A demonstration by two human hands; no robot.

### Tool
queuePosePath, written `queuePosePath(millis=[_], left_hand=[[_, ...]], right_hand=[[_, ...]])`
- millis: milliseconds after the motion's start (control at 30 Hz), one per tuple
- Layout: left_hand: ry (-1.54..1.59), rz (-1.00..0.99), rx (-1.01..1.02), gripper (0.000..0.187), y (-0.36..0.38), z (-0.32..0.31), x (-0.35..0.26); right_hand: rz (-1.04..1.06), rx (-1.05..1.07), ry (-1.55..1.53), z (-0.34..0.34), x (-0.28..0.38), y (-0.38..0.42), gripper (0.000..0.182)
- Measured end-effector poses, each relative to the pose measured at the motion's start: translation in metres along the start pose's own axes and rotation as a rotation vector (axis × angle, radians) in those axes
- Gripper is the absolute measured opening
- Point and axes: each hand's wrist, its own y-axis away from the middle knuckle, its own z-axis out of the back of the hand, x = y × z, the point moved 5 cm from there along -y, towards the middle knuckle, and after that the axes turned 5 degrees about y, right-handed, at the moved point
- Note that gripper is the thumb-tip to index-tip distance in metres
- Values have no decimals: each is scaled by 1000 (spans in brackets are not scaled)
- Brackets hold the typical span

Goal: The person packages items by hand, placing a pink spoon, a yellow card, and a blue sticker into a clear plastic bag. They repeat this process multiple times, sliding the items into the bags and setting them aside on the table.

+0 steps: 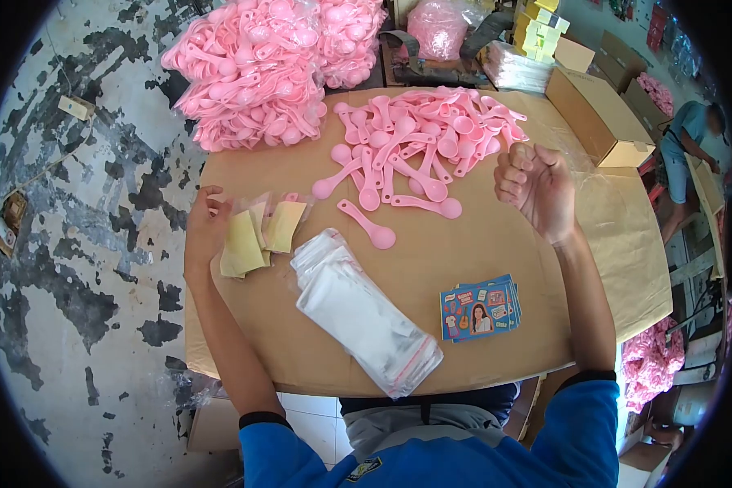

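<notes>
My left hand (206,224) is at the left table edge, fingers slightly apart, beside small clear packets with yellowish cards (242,244); no object shows in it. My right hand (538,189) is raised over the right side of the table, palm up and fingers curled in, with nothing visible inside. Between the hands lies a pile of pink measuring spoons (431,130), one spoon (368,224) lying nearer to me. A stack of clear plastic sleeves (362,309) lies slanted at the front middle. To its right is a small stack of blue printed cards (478,309).
Large clear bags of pink spoons (252,73) stand at the back left. An open cardboard box (598,118) is at the back right, near yellow boxes (538,32) and stacked plastic packs (516,67). Another person (681,150) is at the far right.
</notes>
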Motion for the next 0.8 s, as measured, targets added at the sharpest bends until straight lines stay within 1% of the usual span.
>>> queuePosePath(millis=[67, 167, 200, 267, 300, 333, 367, 400, 433, 500, 533, 600, 633, 667, 700, 733, 800], left_hand=[[-238, -222, -159, 33, -3, -1, 6], [-92, -296, -155, 33, 2, -8, -23], [-15, -237, -29, 32, 4, -16, -35], [137, -117, 219, 29, 14, -33, -70], [207, -125, 390, 32, 23, -47, -89], [277, -133, 560, 36, 34, -62, -104], [212, -321, 676, 43, 47, -75, -121], [144, -508, 786, 50, 61, -86, -133], [148, -538, 813, 54, 67, -94, -139], [159, -594, 882, 62, 80, -107, -146], [189, -593, 893, 56, 82, -110, -144], [248, -598, 902, 45, 80, -116, -140], [290, -506, 888, 34, 77, -116, -138], [329, -416, 869, 26, 73, -115, -140], [369, -327, 847, 24, 69, -113, -139], [533, -218, 855, 30, 65, -114, -135], [860, 8, 862, 49, 60, -121, -125]], right_hand=[[-1, 1, 40, -1, 3, 1, 31], [-6, -3, 103, -3, 5, 4, 32], [-11, -4, 123, -6, 3, 4, 32], [-92, -51, 348, -9, -11, 8, 35], [-133, -78, 460, -13, -19, 11, 36], [-20, 44, 707, -32, -23, 17, 34], [95, 169, 952, -56, -31, 25, 33], [226, 248, 1185, -80, -38, 33, 33], [362, 331, 1415, -103, -46, 41, 35], [435, 302, 1618, -138, -60, 57, 38], [469, 284, 1722, -145, -63, 63, 40], [365, 288, 1806, -137, -74, 63, 42], [319, 294, 1847, -134, -80, 62, 43], [245, 336, 1812, -129, -86, 61, 41], [173, 377, 1777, -124, -91, 60, 39], [100, 419, 1741, -121, -94, 59, 37], [-2, 438, 1669, -122, -92, 55, 35]])
